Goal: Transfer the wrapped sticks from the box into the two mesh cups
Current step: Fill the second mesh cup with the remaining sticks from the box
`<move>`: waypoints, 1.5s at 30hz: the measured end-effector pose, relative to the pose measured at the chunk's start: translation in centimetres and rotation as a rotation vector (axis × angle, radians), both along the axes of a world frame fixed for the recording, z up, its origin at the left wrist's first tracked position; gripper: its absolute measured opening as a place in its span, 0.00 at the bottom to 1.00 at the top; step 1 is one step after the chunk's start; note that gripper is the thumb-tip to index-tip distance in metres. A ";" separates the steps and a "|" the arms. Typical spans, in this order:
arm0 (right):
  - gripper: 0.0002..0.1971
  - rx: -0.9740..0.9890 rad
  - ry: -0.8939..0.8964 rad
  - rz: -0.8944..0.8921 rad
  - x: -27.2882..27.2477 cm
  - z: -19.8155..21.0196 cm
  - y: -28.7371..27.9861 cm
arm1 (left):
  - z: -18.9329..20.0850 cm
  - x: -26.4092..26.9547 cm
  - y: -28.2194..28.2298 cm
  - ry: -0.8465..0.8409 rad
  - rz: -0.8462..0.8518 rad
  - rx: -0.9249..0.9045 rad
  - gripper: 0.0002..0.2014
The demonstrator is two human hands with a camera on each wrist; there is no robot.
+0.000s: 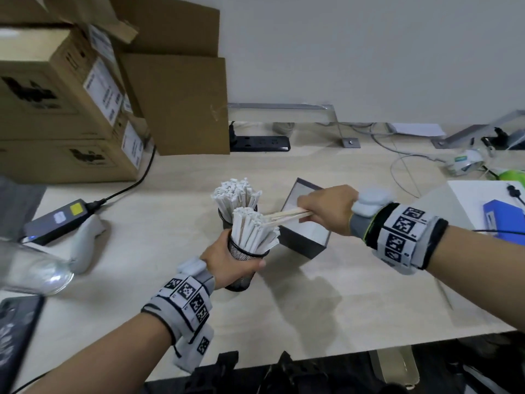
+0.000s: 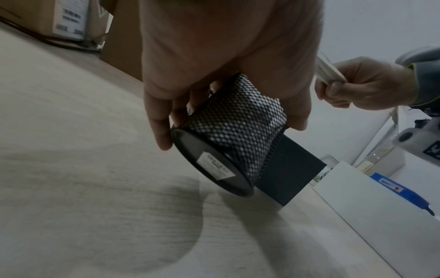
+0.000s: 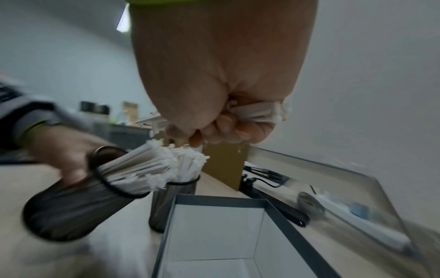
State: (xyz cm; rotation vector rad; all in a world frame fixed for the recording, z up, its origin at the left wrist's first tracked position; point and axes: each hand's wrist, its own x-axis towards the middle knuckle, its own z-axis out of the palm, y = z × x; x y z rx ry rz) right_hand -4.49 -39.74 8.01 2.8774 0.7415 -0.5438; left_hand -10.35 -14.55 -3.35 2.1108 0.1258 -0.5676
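Note:
My left hand [image 1: 227, 261] grips a black mesh cup [image 1: 244, 258] packed with white wrapped sticks [image 1: 252, 228], lifted and tilted toward the right; its base [image 2: 212, 165] is off the table. A second mesh cup [image 1: 227, 220], also full of sticks [image 1: 235, 194], stands just behind it. My right hand [image 1: 326, 211] holds a small bundle of wrapped sticks [image 1: 287, 216] level over the grey box [image 1: 304, 243], their tips at the held cup's mouth. The box [image 3: 214, 235] shows a bare white inside.
Cardboard boxes [image 1: 71, 103] are stacked at the back left. A black power strip [image 1: 260, 143] and cables lie along the wall. A charger [image 1: 56, 220] sits on the left, a white tray with a blue item [image 1: 502, 220] on the right.

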 end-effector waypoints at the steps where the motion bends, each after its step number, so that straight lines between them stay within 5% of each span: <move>1: 0.12 -0.059 0.009 0.053 -0.1 0.0 0.6 | 0.1 0.0 0.1 0.011 0.000 0.005 0.54; 10: 0.13 -0.373 -0.004 0.384 -0.9 0.4 7.1 | 1.7 -0.1 -0.8 -0.006 -0.078 -0.084 0.48; 17: 0.08 -0.214 -0.108 0.502 -2.4 -1.5 11.7 | 1.2 0.5 0.5 -0.057 -0.061 -0.210 0.43; 19: 0.14 0.051 -0.244 0.521 -1.8 -0.4 10.7 | 0.9 0.3 1.3 -0.076 -0.032 -0.239 0.40; 22: 0.31 0.451 -0.289 0.366 -0.6 1.1 9.1 | 0.9 0.0 2.1 -0.141 0.047 -0.291 0.37; 26: 0.46 0.742 -0.320 -0.036 -0.6 1.0 9.0 | 1.0 0.2 2.5 -0.186 0.132 -0.326 0.40; 32: 0.43 0.530 -0.144 -0.025 -4.5 -2.9 14.1 | 0.2 1.2 2.8 -0.195 0.047 -0.292 0.33; 37: 0.40 0.700 -0.318 -0.197 -2.7 -3.2 13.7 | -0.6 0.7 3.8 -0.158 0.124 -0.296 0.33; 40: 0.42 0.522 -0.187 -0.024 -3.1 -4.0 14.6 | -0.5 0.9 3.8 -0.206 0.059 -0.287 0.20; 42: 0.44 0.448 -0.150 0.064 -3.4 -4.8 14.9 | -0.8 1.0 3.9 -0.204 0.072 -0.305 0.31; 45: 0.42 0.588 -0.192 -0.092 -3.0 -5.1 13.4 | -1.7 0.8 5.5 -0.172 0.255 -0.274 0.40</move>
